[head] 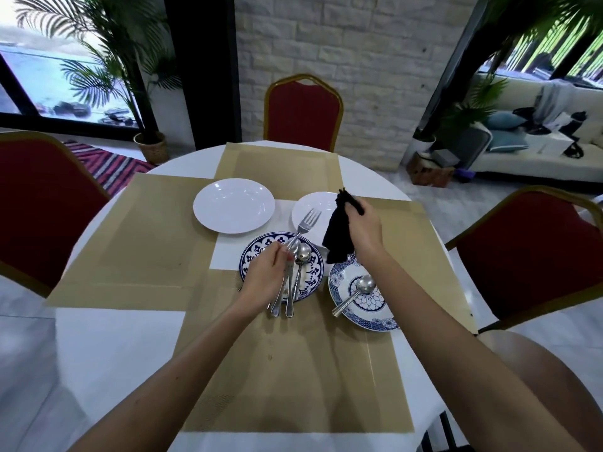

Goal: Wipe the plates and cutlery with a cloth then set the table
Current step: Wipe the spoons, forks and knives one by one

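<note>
My left hand (266,275) pinches a fork (306,225) by its handle, tines raised over a blue-patterned plate (257,249). Several spoons and other cutlery (295,282) lie on that plate. My right hand (365,230) holds a black cloth (339,236) that hangs down above the table. A second blue-patterned plate (375,316) at the right carries one spoon (354,293). Two white plates sit further back, one at the left (233,205) and one (310,210) partly behind the fork and cloth.
A round white table (107,347) bears several tan placemats (146,230). Red chairs stand at the far side (301,112), the left (42,203) and the right (535,249). Potted palms and a sofa stand beyond.
</note>
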The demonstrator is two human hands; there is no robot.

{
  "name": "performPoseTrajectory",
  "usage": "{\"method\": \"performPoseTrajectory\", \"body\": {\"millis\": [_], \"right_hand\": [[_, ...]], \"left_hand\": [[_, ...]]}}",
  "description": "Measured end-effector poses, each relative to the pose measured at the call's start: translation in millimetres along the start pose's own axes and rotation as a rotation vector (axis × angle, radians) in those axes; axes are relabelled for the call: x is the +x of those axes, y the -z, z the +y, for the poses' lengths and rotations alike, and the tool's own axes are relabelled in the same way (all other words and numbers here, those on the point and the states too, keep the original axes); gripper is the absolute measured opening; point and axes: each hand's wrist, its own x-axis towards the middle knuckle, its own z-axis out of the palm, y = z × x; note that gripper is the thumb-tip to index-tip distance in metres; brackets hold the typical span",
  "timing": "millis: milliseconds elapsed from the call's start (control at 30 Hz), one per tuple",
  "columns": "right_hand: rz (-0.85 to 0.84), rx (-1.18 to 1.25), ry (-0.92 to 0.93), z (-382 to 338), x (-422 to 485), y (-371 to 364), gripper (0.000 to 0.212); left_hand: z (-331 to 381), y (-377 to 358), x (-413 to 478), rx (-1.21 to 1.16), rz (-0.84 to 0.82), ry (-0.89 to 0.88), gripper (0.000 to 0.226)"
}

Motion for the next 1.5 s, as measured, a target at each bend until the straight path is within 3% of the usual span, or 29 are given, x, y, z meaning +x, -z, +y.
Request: {"method": "performPoseTrajectory", "body": {"millis": [67,133,333,533,633,733,867,1000,1133,1333,1500], "right_hand": [[-0.102,0.243,-0.254,1,-8,3,0.012],[-0.215,0.214,-0.323,1,-18,6,0.033],[-0.338,0.122,-0.291,-4,-18,7,0.021],[-0.454,-0.017,-0.207,-1,-21,9,0.025],[-0.392,0.021,-0.221,-2,-24,10,0.025],[-0.204,0.067,-0.261,0,-29,13,0.026],[-0.148,-0.069,-0.117,9,-50,12,0.018],[-0.214,-0.453,0.164,24,-67,2,0.031],[-0.224,-0.654,0.227,36,-75,-3,0.034],[-0.609,-0.414,0.024,35,-65,25,0.011],[-0.621,-0.19,-0.071,28,-66,19,0.012]], "left_hand": [[-5,0,2,-0.063,-0.012,0.028,0.03],[-7,-2,3,-0.041,-0.059,0.007,0.027],[-3,-8,-1,0.055,-0.26,0.002,0.02],[12,-7,17,-0.241,-0.277,0.145,0.006],[14,-4,24,-0.249,-0.274,0.195,0.01],[16,-1,27,-0.359,-0.149,0.258,0.01],[16,-2,26,-0.576,-0.045,0.356,0.006],[18,-8,21,-0.625,-0.014,0.387,0.006],[20,-13,14,-0.615,0.035,0.425,0.004],[20,-4,9,-0.695,0.022,0.396,0.006],[25,-9,7,-0.592,-0.041,0.336,0.011]]}}
